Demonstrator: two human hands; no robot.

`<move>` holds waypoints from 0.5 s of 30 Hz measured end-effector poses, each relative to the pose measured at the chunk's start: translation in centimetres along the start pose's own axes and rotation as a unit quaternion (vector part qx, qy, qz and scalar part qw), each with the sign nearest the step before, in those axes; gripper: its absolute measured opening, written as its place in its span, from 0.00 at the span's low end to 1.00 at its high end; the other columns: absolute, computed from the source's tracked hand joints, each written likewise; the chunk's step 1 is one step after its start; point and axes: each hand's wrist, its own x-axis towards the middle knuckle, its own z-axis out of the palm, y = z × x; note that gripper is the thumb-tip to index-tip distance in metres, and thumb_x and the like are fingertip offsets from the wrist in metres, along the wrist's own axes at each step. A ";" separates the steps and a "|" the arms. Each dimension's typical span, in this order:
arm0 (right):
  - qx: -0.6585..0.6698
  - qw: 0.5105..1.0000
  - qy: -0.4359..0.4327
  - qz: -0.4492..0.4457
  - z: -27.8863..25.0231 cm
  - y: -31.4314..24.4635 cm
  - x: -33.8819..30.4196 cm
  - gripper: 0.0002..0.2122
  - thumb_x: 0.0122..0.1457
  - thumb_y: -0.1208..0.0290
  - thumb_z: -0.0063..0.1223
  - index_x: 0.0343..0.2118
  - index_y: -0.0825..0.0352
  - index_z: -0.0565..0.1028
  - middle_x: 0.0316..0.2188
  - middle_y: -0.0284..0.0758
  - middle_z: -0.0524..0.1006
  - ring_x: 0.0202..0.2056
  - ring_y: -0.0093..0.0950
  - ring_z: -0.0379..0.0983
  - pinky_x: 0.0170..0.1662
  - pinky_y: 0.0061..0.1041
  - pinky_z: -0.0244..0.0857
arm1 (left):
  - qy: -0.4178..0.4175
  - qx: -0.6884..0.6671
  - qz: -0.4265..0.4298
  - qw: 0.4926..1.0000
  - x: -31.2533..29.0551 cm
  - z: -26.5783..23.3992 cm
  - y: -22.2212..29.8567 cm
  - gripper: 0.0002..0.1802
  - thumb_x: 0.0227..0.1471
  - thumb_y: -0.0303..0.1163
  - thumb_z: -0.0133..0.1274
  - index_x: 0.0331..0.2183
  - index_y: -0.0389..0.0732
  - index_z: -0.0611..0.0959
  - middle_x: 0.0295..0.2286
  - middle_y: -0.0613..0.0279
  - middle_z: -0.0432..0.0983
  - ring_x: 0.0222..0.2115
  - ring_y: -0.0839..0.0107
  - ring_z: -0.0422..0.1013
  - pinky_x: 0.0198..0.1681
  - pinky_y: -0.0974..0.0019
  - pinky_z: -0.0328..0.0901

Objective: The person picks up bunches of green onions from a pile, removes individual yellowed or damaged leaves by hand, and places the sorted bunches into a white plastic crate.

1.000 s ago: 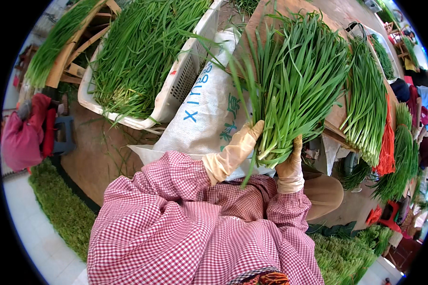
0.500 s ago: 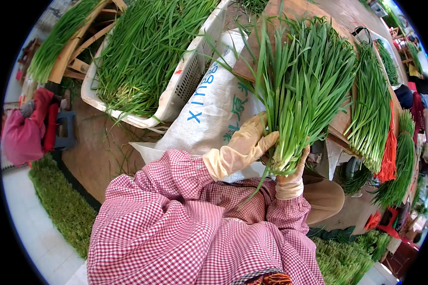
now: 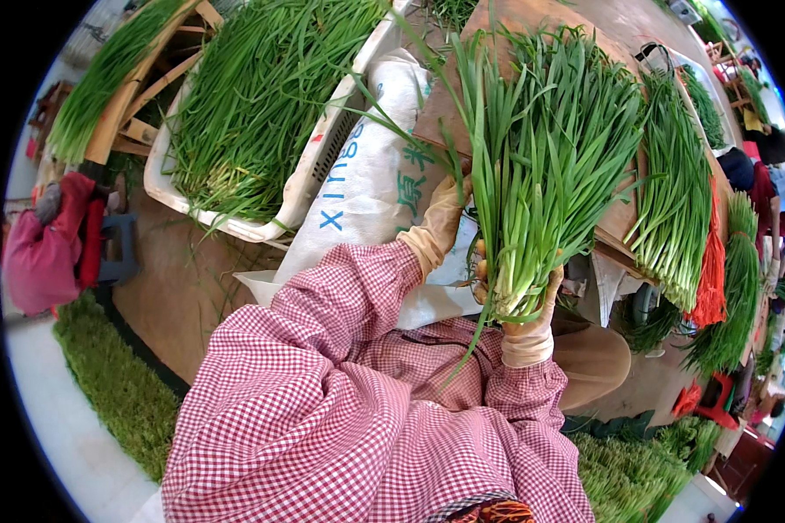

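Observation:
A thick bunch of garlic chives (image 3: pixel 549 166), pale stems toward me and leaves fanned away, is held upright at a tilt. My gloved right hand (image 3: pixel 530 327) is closed round its stem ends, with the thumb up the right side and fingertips showing on the left. My gloved left hand (image 3: pixel 443 218) is beside the bunch's left edge, over a white woven sack (image 3: pixel 344 205). Loose leaves cross near its fingertips. Its fingers are mostly hidden, so I cannot tell whether they grip anything. One long leaf hangs below the stems.
A white plastic crate (image 3: pixel 292 196) heaped with chives stands at the left. Right of my bunch, more chives (image 3: pixel 676 192) lie on a board (image 3: pixel 617 218) beside red ties (image 3: pixel 711 270). A person in pink (image 3: pixel 48 248) sits far left. Artificial turf (image 3: pixel 118 383) edges the floor.
My left hand has come off the stems and moved up and left, beside the leaves. My right hand still holds the bunch, which has shifted slightly left.

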 end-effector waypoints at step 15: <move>-0.073 0.995 0.053 -0.039 0.5 -0.4 0.1 0.32 0.52 0.46 0.45 0.52 0.66 0.60 0.48 0.45 0.66 0.46 0.41 0.66 0.48 0.46 0.63 | -0.122 0.256 -0.220 0.933 -6.9 3.2 10.9 0.35 0.50 0.54 0.43 0.50 0.36 0.65 0.45 0.60 0.67 0.41 0.71 0.66 0.39 0.71 0.63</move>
